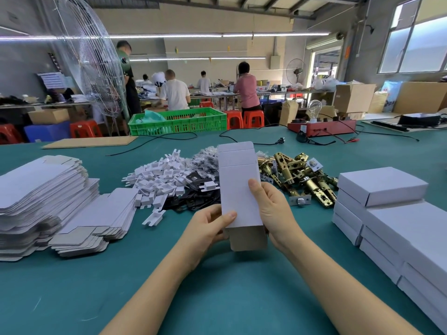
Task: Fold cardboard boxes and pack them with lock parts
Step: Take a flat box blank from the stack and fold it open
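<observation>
No lettering, label or number can be read: the white box (pixel 239 187) held above the green table (pixel 217 286) is blank, and the far wall papers (pixel 52 79) are blurred.

Finished boxes (pixel 396 228) cut by the right edge, flat blanks (pixel 36 197) by the left

On the bench (pixel 72 298), flat box blanks (pixel 41 197) are stacked at the left and folded boxes (pixel 391 226) at the right. Between them, farther off, lie plastic clips (pixel 162 175), plates (pixel 193 199) just right of those, then latch bolts (pixel 300 175). A crate (pixel 179 122) stands beyond the far edge.
</observation>
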Motion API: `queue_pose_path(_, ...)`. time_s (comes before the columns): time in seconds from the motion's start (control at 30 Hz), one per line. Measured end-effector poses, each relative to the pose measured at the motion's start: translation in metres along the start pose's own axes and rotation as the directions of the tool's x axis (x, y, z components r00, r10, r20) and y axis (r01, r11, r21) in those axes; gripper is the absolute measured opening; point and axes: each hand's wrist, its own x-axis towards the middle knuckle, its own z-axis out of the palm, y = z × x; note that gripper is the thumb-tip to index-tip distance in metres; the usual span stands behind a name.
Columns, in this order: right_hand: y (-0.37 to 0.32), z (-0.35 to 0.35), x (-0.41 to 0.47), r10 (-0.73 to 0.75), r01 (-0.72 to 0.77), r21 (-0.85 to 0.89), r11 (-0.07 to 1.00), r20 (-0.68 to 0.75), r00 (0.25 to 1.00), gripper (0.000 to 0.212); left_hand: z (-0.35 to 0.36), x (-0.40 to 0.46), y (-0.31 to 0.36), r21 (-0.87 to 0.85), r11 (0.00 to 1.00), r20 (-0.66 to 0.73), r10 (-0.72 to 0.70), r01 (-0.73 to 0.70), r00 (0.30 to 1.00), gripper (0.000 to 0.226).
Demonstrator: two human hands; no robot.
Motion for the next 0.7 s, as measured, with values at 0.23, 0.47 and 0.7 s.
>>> queue_pose_path(0.23,-0.001,0.008,-0.004,-0.025,0.043,-0.142,0.989,0.123,0.992,0.058,-0.008,0.002,0.022,-0.144,0.986,-0.197,0.057,-0.087,0.979,0.036)
queue_pose_path(0.47,-0.005,0.007,-0.003,-0.020,0.050,-0.191,0.980,0.159,0.987,0.048,0.001,0.000,0.029,-0.234,0.965,-0.264,0.054,-0.119,0.963,0.032)
queue_pose_path(0.7,-0.018,0.014,-0.002,-0.140,0.130,-0.279,0.951,-0.015,0.990,0.076,0.016,-0.003,0.031,-0.022,0.971,-0.181,0.230,-0.237,0.956,0.026)
